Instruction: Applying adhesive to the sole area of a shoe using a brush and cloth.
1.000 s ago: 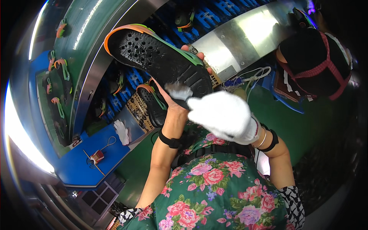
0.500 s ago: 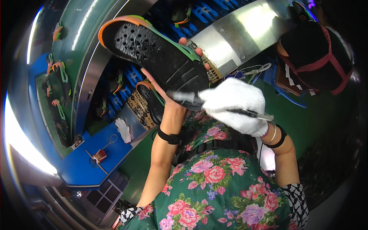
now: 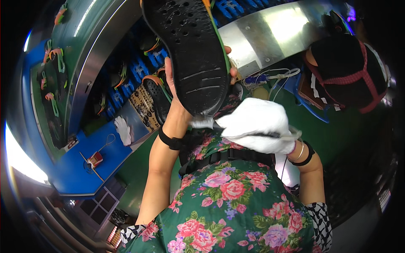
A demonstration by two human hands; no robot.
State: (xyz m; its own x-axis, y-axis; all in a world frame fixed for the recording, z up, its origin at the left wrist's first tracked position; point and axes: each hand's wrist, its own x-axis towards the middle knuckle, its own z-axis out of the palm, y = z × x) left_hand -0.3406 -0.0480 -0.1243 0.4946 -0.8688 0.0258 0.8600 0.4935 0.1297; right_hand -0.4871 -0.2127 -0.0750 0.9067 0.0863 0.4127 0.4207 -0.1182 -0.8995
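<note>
your left hand (image 3: 176, 102) grips the black sole (image 3: 198, 71), your right hand (image 3: 258, 124) the brush (image 3: 202, 123); best stroke evenly around the sole's near end

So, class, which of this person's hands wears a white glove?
The right hand, the one gripping the brush; the left hand, holding the black sole from behind, is bare.

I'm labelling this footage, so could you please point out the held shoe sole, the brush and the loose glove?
Shoe sole (image 3: 194, 59), head view: middle of its black face.
Brush (image 3: 202, 122), head view: blurred bristles.
Loose glove (image 3: 123, 131), head view: its white middle.
</note>
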